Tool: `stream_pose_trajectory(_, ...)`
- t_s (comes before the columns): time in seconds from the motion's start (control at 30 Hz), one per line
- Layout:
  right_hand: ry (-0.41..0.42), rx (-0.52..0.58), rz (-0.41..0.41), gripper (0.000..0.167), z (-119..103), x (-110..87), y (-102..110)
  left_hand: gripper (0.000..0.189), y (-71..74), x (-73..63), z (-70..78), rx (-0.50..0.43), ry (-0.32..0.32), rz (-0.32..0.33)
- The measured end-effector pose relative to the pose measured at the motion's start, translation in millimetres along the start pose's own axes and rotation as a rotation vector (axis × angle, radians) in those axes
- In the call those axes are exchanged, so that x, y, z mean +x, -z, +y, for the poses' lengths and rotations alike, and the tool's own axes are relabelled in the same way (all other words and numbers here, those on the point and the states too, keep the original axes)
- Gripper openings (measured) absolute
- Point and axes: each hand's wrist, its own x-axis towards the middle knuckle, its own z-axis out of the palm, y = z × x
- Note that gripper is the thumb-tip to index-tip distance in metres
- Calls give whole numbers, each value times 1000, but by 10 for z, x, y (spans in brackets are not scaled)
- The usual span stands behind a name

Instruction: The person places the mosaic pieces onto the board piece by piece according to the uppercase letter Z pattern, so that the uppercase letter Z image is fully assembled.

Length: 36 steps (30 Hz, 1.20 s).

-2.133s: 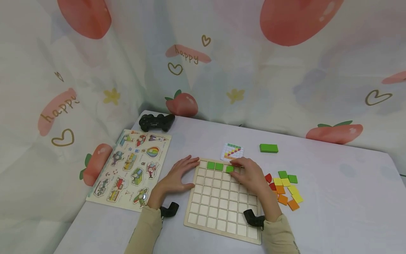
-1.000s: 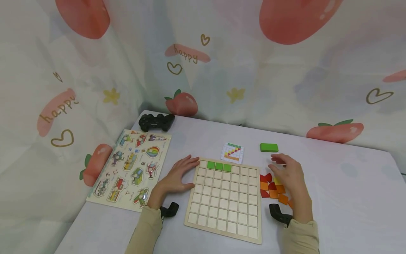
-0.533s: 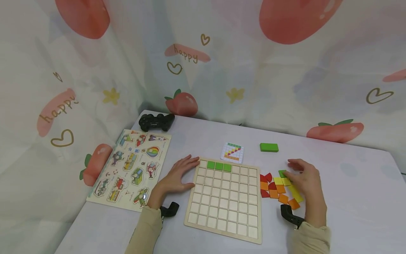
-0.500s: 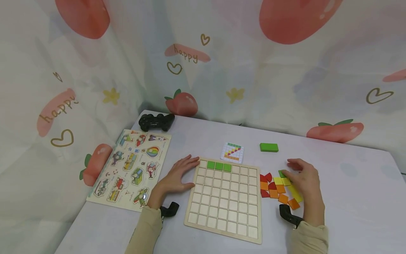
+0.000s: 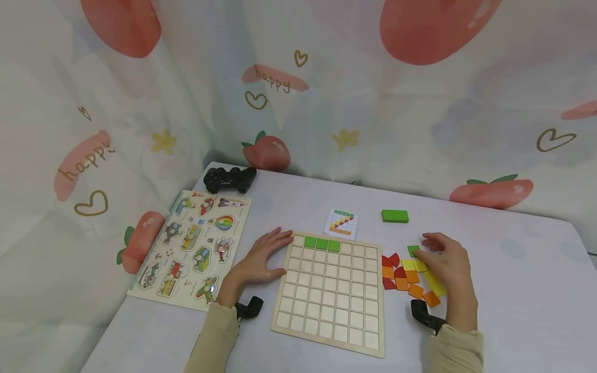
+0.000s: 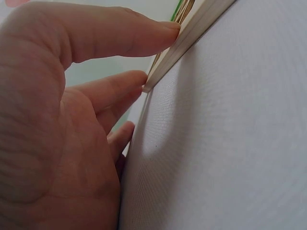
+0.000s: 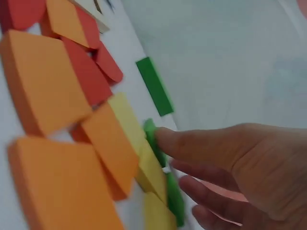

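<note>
My left hand (image 5: 260, 263) rests at the left edge of a wooden grid board (image 5: 326, 290), its fingertips and thumb touching the rim. In the left wrist view the thumb (image 6: 124, 36) lies against the board's side, fingers extended. Three green square tiles (image 5: 322, 244) sit in the board's top row. Right of the board, my right hand (image 5: 449, 264) hovers over loose tiles, its thumb touching a green tile (image 5: 413, 250). In the right wrist view that thumb is at the green tile (image 7: 152, 136), the other fingers apart from it. Another green tile (image 7: 175, 199) lies near the fingers.
Yellow (image 5: 435, 284), orange (image 5: 416, 291) and red tiles (image 5: 394, 259) lie right of the board. A pattern card (image 5: 342, 224) lies behind it, a green block (image 5: 395, 216) farther right. To the left are a vehicle picture puzzle (image 5: 191, 248) and a black game controller (image 5: 230, 179).
My right hand has left the third green tile in the board's top row and moved right to the loose tiles. Over the last half second it hardly moves. My left hand stays put.
</note>
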Motion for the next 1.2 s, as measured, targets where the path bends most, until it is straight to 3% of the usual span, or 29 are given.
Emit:
stream_pose_trajectory(0.13,-25,-5,43,52,-34,16,-65,78,2,2,0,2,0,2)
stream_pose_trajectory(0.37,76,10,-88,50,-17,13,-33,78,-1,-8,-2,6,-1,0)
stream_pose_trajectory(0.73,97,-22,-6,50,-46,24,-124,77,-1,4,6,6,6,-2)
stream_pose_trajectory(0.97,93,-13,-13,49,-76,30,-165,78,6,24,17,7,2,-2)
stream_pose_trajectory(1.2,162,15,-17,50,-147,23,-199,78,14,-1,45,-10,33,-7)
